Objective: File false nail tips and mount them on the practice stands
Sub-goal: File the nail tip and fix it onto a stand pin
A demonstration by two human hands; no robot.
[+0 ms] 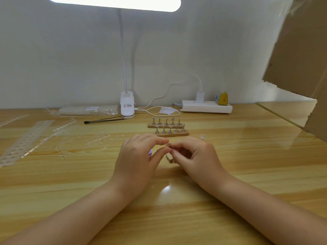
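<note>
A clear false nail tip (167,145) sits between the two hands, just above the counter (247,156) and in front of the two practice stands (168,128). It is barely visible, a small glint of transparent plastic. Such a tip is likely very light, thin and springy, smooth enough to slip, and apt to flick away if squeezed on its curved faces. Holding it by its side edges near the base looks the safest way.

The left hand (136,160) has its grip pressed on the tip, thumb and forefinger meeting at it. The right hand (192,154) pinches at the same spot with curled fingers; whether it holds the tip itself or a small file cannot be told. A small wooden block (169,158) lies on the counter beneath the fingers, and something purple (150,152) peeks out behind the left hand.

Each stand is a wooden bar carrying a row of small metal holders, seemingly bare. To the left lie clear plastic strips (26,140) and loose tips. Farther back are a clamp lamp (127,105), a black tool (104,120), a bagged pack (88,110) and a power strip (207,106).
</note>
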